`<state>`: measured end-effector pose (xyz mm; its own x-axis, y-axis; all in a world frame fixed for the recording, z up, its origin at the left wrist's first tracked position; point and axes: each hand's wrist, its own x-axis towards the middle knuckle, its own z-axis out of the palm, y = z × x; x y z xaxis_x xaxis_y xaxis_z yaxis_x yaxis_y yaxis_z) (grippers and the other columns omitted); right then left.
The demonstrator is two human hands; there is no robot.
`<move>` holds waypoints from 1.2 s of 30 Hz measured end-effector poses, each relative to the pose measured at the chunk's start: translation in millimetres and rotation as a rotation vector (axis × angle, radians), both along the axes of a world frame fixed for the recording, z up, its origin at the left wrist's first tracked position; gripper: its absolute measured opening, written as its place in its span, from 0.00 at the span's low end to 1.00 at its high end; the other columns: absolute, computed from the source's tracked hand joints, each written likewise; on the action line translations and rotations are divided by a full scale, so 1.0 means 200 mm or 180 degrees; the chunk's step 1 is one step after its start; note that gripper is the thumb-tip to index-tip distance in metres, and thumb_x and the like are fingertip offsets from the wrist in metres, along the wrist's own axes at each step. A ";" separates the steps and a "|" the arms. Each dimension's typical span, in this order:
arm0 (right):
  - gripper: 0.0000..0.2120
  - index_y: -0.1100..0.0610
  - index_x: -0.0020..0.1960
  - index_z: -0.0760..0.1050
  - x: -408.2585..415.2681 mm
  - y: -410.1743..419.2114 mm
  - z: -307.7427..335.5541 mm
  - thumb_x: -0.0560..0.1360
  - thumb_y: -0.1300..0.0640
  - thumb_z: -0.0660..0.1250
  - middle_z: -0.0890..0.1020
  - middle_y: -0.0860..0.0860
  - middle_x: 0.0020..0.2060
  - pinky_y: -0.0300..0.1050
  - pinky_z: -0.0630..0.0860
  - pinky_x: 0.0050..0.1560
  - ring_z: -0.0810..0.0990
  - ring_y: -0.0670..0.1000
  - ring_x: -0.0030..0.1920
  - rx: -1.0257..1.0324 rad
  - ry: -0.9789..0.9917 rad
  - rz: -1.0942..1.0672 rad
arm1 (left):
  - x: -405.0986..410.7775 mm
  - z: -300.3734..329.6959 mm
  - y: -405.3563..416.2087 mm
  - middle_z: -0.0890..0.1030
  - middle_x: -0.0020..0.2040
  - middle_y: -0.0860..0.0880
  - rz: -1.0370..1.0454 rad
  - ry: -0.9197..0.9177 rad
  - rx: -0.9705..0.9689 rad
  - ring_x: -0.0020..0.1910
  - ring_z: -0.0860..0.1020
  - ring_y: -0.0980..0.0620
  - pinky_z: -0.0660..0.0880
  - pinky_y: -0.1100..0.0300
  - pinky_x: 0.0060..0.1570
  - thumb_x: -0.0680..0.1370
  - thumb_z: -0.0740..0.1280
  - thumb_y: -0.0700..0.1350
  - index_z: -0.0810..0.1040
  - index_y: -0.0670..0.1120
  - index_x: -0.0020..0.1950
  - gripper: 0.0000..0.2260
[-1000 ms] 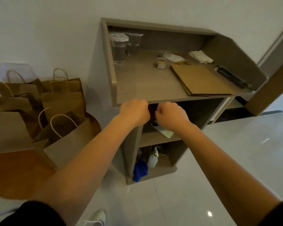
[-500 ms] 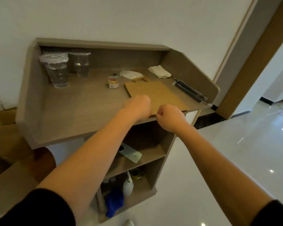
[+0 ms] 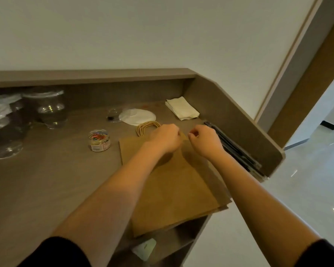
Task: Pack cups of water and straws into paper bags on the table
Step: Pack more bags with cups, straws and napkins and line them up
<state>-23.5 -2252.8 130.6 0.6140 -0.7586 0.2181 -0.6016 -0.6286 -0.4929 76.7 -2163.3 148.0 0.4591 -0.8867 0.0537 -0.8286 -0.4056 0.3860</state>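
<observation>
A stack of flat brown paper bags (image 3: pixel 174 189) lies on the grey desk (image 3: pixel 52 176), its twine handles (image 3: pixel 146 127) pointing to the back. My left hand (image 3: pixel 165 138) and my right hand (image 3: pixel 205 142) sit side by side at the top bag's far edge, fingers curled and pinching that edge. Clear lidded cups of water (image 3: pixel 47 107) stand at the back left, with another cup (image 3: pixel 2 122) at the frame's left edge. Long dark straws (image 3: pixel 237 151) lie along the desk's right wall.
A small jar of coloured clips (image 3: pixel 99 140) stands left of the bags. A white round lid (image 3: pixel 137 117) and folded napkins (image 3: pixel 181 110) lie at the back. Raised walls border the desk's back and right. White floor is to the right.
Both hands moved from the desk's front edge, across the bag stack, to its far edge near the handles. The view came closer to the desk top.
</observation>
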 end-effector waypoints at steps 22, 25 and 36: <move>0.14 0.53 0.60 0.77 0.54 -0.68 -0.30 0.77 0.50 0.62 0.73 0.53 0.61 0.50 0.65 0.57 0.66 0.56 0.61 -0.0006 -0.0258 -0.0211 | 0.31 -0.30 -0.70 0.79 0.49 0.43 0.0837 0.0042 -0.0613 0.49 0.77 0.43 0.64 0.57 0.37 0.77 0.57 0.44 0.78 0.44 0.48 0.10; 0.12 0.54 0.56 0.79 0.54 -0.71 -0.31 0.78 0.51 0.61 0.74 0.53 0.59 0.48 0.64 0.52 0.66 0.56 0.60 0.0012 -0.0341 -0.0237 | 0.31 -0.30 -0.69 0.80 0.49 0.45 0.0752 0.0126 -0.0690 0.47 0.77 0.44 0.65 0.58 0.36 0.78 0.58 0.44 0.79 0.45 0.49 0.11; 0.11 0.58 0.56 0.78 0.52 -0.71 -0.29 0.78 0.56 0.61 0.75 0.55 0.58 0.46 0.64 0.53 0.67 0.55 0.59 -0.0185 -0.0592 -0.0182 | 0.32 -0.28 -0.67 0.82 0.47 0.46 0.0811 0.0562 -0.0836 0.45 0.78 0.47 0.72 0.56 0.40 0.79 0.60 0.43 0.81 0.47 0.53 0.10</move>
<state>81.5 -2394.0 72.6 0.5152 -0.7740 0.3681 -0.5390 -0.6265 -0.5629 140.1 -2297.9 92.1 0.6849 -0.7099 0.1638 -0.6259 -0.4582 0.6311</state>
